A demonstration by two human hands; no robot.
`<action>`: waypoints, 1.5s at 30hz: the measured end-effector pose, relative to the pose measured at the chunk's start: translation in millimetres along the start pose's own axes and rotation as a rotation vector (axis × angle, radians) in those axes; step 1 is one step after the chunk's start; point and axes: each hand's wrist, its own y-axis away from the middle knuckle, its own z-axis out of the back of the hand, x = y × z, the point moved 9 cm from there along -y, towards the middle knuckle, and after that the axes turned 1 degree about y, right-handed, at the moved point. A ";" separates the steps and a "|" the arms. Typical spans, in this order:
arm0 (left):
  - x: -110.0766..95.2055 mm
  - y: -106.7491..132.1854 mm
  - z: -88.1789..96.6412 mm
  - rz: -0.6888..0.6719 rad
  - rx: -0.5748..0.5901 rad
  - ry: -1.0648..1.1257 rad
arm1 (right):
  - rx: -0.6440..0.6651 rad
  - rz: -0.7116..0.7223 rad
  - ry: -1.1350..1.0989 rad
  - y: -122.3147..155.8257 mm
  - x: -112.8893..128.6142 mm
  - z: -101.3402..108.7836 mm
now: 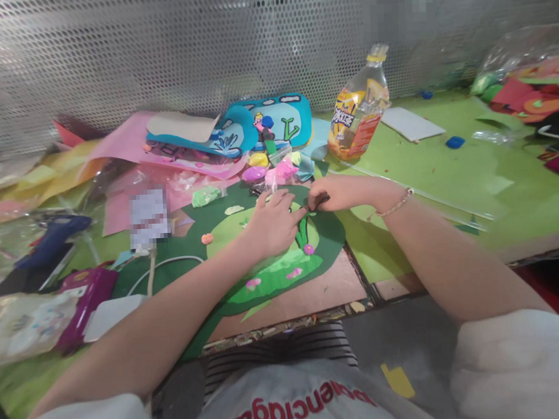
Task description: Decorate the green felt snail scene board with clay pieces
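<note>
My left hand (275, 225) lies over the round green paper picture (331, 232), its fingers stretched out and covering part of the light green middle. At the upper right of the picture, my right hand (340, 192) pinches a dark brown piece of soft clay (322, 200). Close to my left fingertips is a green clay stem (302, 232) with a purple flower (309, 249) at its foot. An orange clay flower (208, 238) sits on the left rim. Pink flowers (253, 284) dot the lower green band.
Behind the picture lie bags of pink clay (282, 173) and green clay (206, 196), with blue picture boards (299, 120) beyond. A drink bottle (356, 112) stands at the back. At left are a dark blue glue gun (55, 235) and a magenta case (88, 302).
</note>
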 end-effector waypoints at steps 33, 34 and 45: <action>-8.3 1.7 1.1 -0.047 -0.048 -0.028 | 0.052 -0.138 0.137 9.1 4.3 -0.9; -8.3 1.7 1.1 -0.046 -0.049 -0.027 | 0.048 -0.128 0.123 9.4 4.8 -0.9; -9.1 2.0 2.3 -0.049 -0.057 -0.025 | -0.021 -0.075 0.132 10.7 12.8 1.1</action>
